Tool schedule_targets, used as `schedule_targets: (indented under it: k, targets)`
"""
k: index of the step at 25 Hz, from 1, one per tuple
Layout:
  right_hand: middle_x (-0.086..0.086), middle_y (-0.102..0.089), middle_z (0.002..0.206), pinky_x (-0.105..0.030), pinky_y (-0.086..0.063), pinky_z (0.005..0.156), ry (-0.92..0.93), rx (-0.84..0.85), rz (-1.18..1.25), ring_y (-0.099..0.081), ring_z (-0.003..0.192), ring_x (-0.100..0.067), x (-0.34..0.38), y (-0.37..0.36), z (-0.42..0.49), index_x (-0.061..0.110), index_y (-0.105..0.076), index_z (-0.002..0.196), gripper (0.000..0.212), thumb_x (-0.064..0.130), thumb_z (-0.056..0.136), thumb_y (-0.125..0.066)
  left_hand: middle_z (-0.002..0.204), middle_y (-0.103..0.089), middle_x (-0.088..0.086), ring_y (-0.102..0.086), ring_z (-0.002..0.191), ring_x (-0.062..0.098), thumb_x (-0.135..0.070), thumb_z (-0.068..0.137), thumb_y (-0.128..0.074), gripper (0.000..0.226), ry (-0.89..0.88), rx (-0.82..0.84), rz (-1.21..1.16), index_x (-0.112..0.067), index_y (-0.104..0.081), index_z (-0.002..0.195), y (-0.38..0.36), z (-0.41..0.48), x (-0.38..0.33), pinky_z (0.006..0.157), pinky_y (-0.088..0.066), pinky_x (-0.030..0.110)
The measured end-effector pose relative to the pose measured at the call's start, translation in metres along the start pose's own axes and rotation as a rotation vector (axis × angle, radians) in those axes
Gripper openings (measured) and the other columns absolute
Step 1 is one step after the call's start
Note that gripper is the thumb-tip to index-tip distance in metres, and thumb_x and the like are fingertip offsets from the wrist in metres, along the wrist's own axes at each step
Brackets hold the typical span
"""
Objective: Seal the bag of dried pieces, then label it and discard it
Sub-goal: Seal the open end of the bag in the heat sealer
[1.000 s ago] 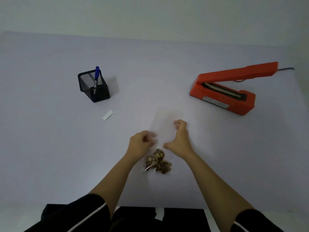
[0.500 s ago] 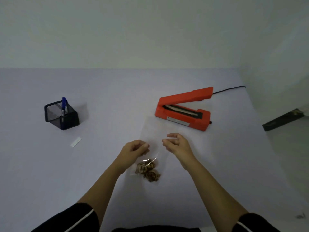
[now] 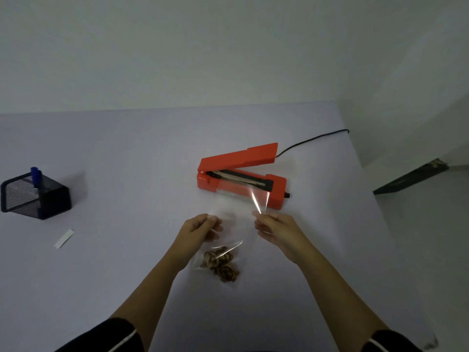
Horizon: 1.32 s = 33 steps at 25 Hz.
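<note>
Left grip (image 3: 200, 229) & right grip (image 3: 276, 232) each pinched a side of the bag (image 3: 237, 222), so its top had to be flat & tight for the sealer (image 3: 241, 161).

My packing table (image 3: 127, 161).
Sealer (image 3: 241, 179) toward its far right, pen pot (image 3: 33, 196) at its left edge, bare wall (image 3: 177, 59) behind.

My clear plastic bag (image 3: 257, 200) gleams glossy and creased; the orange plastic heat sealer (image 3: 238, 158) looks smooth, the black wire-mesh pen holder (image 3: 22, 194) matt.
</note>
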State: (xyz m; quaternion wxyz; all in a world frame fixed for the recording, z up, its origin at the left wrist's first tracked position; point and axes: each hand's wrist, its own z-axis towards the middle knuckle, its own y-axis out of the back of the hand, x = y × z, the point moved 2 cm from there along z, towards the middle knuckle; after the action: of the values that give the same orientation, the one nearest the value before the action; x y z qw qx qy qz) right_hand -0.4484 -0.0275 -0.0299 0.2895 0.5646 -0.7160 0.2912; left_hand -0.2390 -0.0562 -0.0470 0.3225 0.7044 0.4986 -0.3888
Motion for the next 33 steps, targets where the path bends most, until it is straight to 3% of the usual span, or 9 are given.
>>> schedule_targets:
  k: [4,11,13,16,19,21,24,29,33]
  targets:
    - [-0.006,-0.070,0.091,-0.021,-0.051,0.071,0.070,-0.085,-0.066,-0.066,0.083,-0.015,0.003,0.011,0.010,0.010,-0.067,0.095,0.013,0.016,0.084,-0.066,0.072,-0.070,0.010,-0.063,0.061,0.013,-0.026,0.093,-0.052,0.029,0.008,-0.143,0.009,-0.007,-0.066,0.076,-0.015,0.006,-0.003,0.061,-0.053,0.022]
    - [-0.002,-0.070,0.084,-0.022,-0.052,0.071,0.182,-0.192,-0.089,-0.066,0.079,-0.016,0.008,0.010,0.017,0.019,-0.065,0.084,0.002,0.021,0.084,-0.067,0.067,-0.068,0.012,-0.061,0.058,0.017,-0.026,0.091,-0.055,0.030,0.076,-0.240,-0.046,-0.002,-0.066,0.076,-0.024,0.015,-0.012,0.064,-0.053,0.029]
    - [0.001,-0.068,0.086,-0.018,-0.051,0.071,0.362,-0.351,-0.269,-0.064,0.080,-0.014,0.020,0.012,0.011,0.019,-0.062,0.089,0.009,0.026,0.085,-0.065,0.066,-0.067,0.012,-0.060,0.056,0.016,-0.026,0.091,-0.056,0.031,0.090,-0.243,-0.031,-0.002,-0.065,0.075,-0.024,0.017,-0.014,0.061,-0.053,0.026]
    - [-0.002,-0.063,0.098,-0.011,-0.046,0.079,0.836,-0.559,-0.447,-0.059,0.090,-0.014,0.064,0.014,-0.011,0.011,-0.058,0.100,0.011,0.017,0.093,-0.053,0.065,-0.066,0.012,-0.059,0.054,0.017,-0.026,0.090,-0.057,0.031,0.108,-0.249,-0.015,-0.002,-0.065,0.073,-0.025,0.022,-0.015,0.057,-0.051,0.025]
    - [-0.004,-0.057,0.121,-0.016,-0.035,0.101,1.133,-0.438,-0.695,-0.050,0.117,-0.013,0.109,0.007,-0.023,0.005,-0.054,0.121,0.029,0.015,0.097,-0.039,0.065,-0.066,0.010,-0.059,0.054,0.018,-0.026,0.090,-0.058,0.031,0.125,-0.276,-0.017,-0.002,-0.066,0.072,-0.026,0.026,-0.015,0.061,-0.052,0.029]
    - [-0.006,-0.049,0.137,-0.030,-0.026,0.111,1.168,-0.294,-0.900,-0.039,0.131,-0.016,0.122,-0.002,-0.019,0.009,-0.047,0.131,0.038,0.020,0.098,-0.033,0.065,-0.067,0.010,-0.060,0.055,0.018,-0.026,0.090,-0.058,0.030,0.138,-0.297,-0.022,-0.004,-0.067,0.072,-0.025,0.026,-0.014,0.062,-0.052,0.031]
    - [-0.005,-0.045,0.142,-0.037,-0.019,0.112,1.171,-0.186,-1.182,-0.034,0.135,-0.017,0.119,-0.002,-0.003,0.012,-0.043,0.135,0.042,0.025,0.097,-0.029,0.065,-0.067,0.009,-0.060,0.055,0.018,-0.026,0.090,-0.057,0.030,0.151,-0.315,0.001,-0.004,-0.067,0.073,-0.023,0.028,-0.014,0.062,-0.053,0.030]
    - [-0.005,-0.055,0.133,-0.036,-0.033,0.100,1.166,-0.252,-1.323,-0.048,0.125,-0.021,0.104,0.017,0.010,0.012,-0.052,0.127,0.040,0.024,0.095,-0.033,0.063,-0.066,0.007,-0.059,0.054,0.018,-0.028,0.090,-0.057,0.031,0.153,-0.304,0.029,-0.006,-0.067,0.070,-0.019,0.032,-0.014,0.058,-0.051,0.027]
    - [-0.005,-0.051,0.138,-0.041,-0.039,0.096,1.016,-0.225,-1.389,-0.046,0.124,-0.024,0.087,0.029,0.020,0.012,-0.047,0.132,0.040,0.019,0.094,-0.036,0.065,-0.067,0.007,-0.060,0.054,0.017,-0.028,0.091,-0.056,0.031,0.153,-0.289,0.046,-0.006,-0.066,0.071,-0.019,0.033,-0.015,0.059,-0.051,0.027]
